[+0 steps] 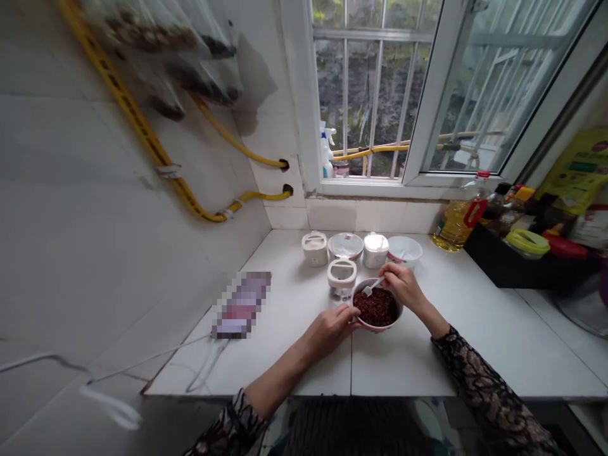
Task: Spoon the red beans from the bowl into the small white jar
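A white bowl [379, 328] with a pinkish pattern on its outside stands on the counter, filled with dark red chili flakes [377, 311]. My left hand [331, 326] grips the bowl's left rim, thumb on top and fingers below. In my right hand [403, 286] a small white spoon [372, 288] is pinched by its handle, its head down at the chili flakes. Just behind the bowl's left side sits a clear jar [342, 277] with a white rim. Part of the bowl's right rim is hidden by my right hand.
Along the wall stand two white-lidded canisters [314, 249], a lidded bowl [346, 246] and another bowl [405, 250]. An oil bottle [458, 218] and a black box [498, 256] of condiments are at the right. A blurred-out phone-like object [241, 305] with a white cable lies left.
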The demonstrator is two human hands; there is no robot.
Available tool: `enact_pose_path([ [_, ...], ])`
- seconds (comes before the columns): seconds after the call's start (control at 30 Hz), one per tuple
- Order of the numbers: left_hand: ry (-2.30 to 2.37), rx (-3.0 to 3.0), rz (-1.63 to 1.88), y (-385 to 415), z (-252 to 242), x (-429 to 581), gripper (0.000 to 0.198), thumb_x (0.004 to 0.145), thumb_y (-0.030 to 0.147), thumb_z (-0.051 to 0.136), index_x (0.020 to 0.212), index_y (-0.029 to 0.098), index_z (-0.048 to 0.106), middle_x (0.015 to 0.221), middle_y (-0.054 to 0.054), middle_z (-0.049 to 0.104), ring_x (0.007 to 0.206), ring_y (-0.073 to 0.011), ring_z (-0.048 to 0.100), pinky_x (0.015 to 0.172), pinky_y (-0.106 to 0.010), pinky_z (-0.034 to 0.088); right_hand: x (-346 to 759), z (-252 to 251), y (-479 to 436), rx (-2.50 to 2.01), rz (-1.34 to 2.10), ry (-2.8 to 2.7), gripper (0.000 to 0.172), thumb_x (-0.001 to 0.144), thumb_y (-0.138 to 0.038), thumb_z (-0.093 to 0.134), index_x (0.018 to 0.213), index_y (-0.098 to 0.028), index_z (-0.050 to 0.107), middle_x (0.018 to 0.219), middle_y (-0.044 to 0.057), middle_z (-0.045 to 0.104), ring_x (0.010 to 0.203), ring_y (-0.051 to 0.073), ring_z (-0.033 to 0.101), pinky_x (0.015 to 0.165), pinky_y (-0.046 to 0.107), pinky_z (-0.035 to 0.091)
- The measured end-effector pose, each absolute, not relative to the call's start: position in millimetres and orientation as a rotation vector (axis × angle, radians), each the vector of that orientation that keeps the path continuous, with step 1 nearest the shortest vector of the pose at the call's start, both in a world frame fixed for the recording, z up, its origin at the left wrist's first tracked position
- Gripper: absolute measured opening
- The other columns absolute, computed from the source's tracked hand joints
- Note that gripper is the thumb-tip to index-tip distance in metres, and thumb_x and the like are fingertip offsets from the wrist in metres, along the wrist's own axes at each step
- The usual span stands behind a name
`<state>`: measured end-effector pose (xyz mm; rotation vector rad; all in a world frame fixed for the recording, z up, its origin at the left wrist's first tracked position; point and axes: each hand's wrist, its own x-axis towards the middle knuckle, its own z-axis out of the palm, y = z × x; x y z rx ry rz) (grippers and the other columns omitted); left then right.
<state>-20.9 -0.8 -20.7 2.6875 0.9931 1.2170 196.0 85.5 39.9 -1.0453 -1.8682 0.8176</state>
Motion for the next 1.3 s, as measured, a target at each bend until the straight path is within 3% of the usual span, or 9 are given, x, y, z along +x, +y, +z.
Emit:
enact_pose_path([
  [0.23,0.985,2.680,1.217,-1,-19,-21,0.022,0.103,0.031,0.039,0.105,0.014,0.054,0.085,-0.007,0.065,0.070,-0.0143,0.066,0.061,-0.022,0.054,209,39,93,-1.039,1.123,-1.562,0.013,0.066,-0.027,0.050,0.065,-0.019,0.060,0.047,-0.003,0.056,0.050,0.015,0.054,0.060,0.029,0.044],
  [0.73,0.989,2.672,1.214,-1,-22,-21,0.019,0.102,0.029,0.042,0.105,0.014,0.055,0.085,-0.007,0.065,0.069,-0.0141,0.065,0.061,-0.022,0.054,210,39,95,-1.058,1.159,-1.500,0.014,0.061,-0.030,0.052,0.061,-0.019,0.060,0.044,-0.003,0.051,0.047,0.013,0.045,0.054,0.027,0.037],
  [1.3,1.042,2.716,1.172,-2,-17,-20,0.022,0.102,0.031,0.041,0.102,0.014,0.055,0.083,-0.006,0.065,0.069,-0.0136,0.065,0.061,-0.022,0.054,211,37,98,-1.080,1.197,-1.467,0.013,0.061,-0.027,0.053,0.062,-0.018,0.061,0.043,-0.003,0.052,0.047,0.013,0.047,0.055,0.027,0.040],
])
